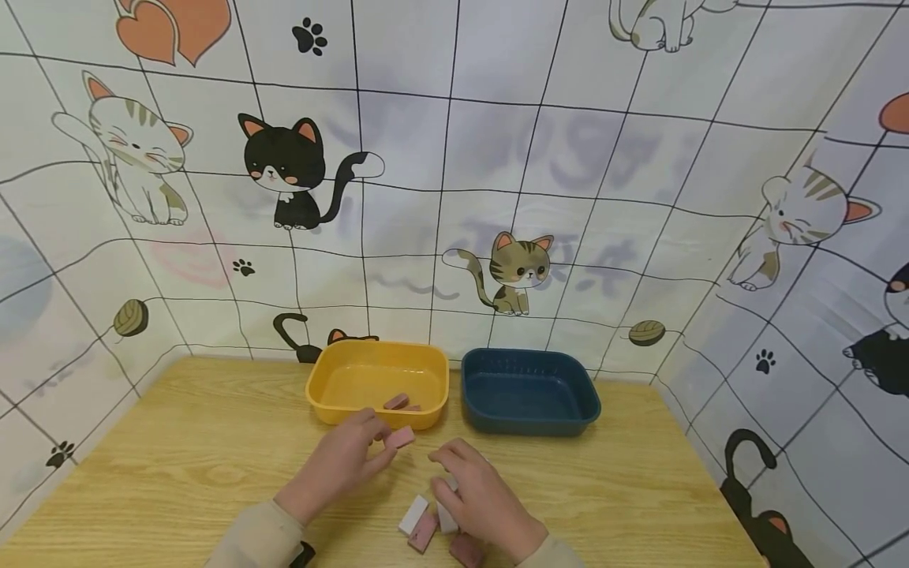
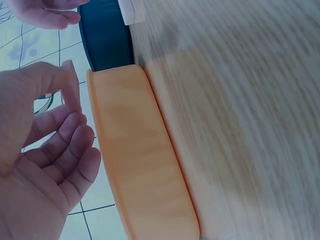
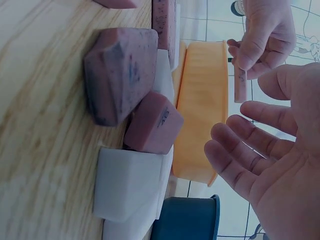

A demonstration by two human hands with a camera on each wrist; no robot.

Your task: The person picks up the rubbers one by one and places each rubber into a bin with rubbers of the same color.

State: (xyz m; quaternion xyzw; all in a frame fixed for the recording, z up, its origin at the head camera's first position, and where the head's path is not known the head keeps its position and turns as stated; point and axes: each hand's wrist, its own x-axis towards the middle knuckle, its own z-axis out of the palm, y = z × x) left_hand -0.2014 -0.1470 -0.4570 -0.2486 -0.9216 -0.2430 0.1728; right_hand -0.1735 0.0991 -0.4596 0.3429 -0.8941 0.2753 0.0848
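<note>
My left hand pinches a pink eraser between thumb and fingers, just in front of the yellow bin. In the right wrist view that eraser points down from the fingertips. My right hand hovers over a small pile with its fingers loosely bent and nothing in them. Under and beside it lie a white eraser, a pink eraser and a darker smudged pink one. More white blocks show in the right wrist view. Pink erasers lie inside the yellow bin.
A dark blue bin stands right of the yellow one, a narrow gap between them. Both are at the back of the wooden table, close to a cat-patterned wall covering that also rises on the left and right.
</note>
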